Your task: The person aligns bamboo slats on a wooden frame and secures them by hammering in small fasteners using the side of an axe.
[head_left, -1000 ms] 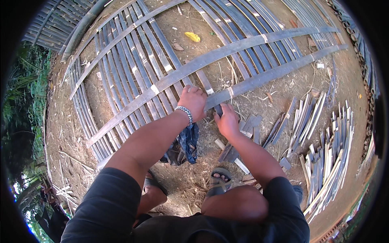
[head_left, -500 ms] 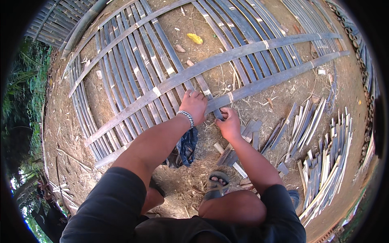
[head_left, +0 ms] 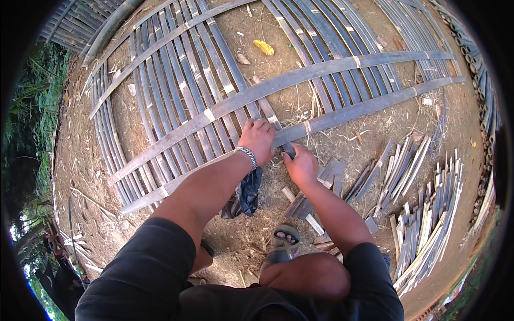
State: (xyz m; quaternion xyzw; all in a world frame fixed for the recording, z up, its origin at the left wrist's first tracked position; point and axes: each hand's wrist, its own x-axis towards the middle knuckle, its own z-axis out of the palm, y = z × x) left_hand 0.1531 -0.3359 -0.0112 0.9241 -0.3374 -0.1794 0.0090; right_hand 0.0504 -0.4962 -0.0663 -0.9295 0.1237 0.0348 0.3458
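Observation:
My left hand [head_left: 258, 140], with a chain bracelet on its wrist, is closed over the near bamboo crosspiece [head_left: 342, 114], its fingers curled down between the slats. Just to its right, my right hand [head_left: 301, 165] grips the near end of a bamboo slat [head_left: 288, 150]. That slat runs away from me, crossing both the near crosspiece and the farther crosspiece [head_left: 300, 76]. The flat slats and curved crosspieces form a lattice panel on the ground. A crumpled black plastic bag [head_left: 248, 191] lies below my left wrist.
Split bamboo strips lie in bundles [head_left: 428, 219] at the right, with a smaller bundle [head_left: 404, 168] behind. Short offcuts [head_left: 302, 206] lie near my sandalled foot [head_left: 284, 238]. Beyond the lattice is a yellow leaf [head_left: 263, 47]. Greenery [head_left: 35, 117] edges the left side.
My right hand has shifted slightly, its fingers still around the slat end. My left hand stays on the crosspiece. The whole view has moved a little.

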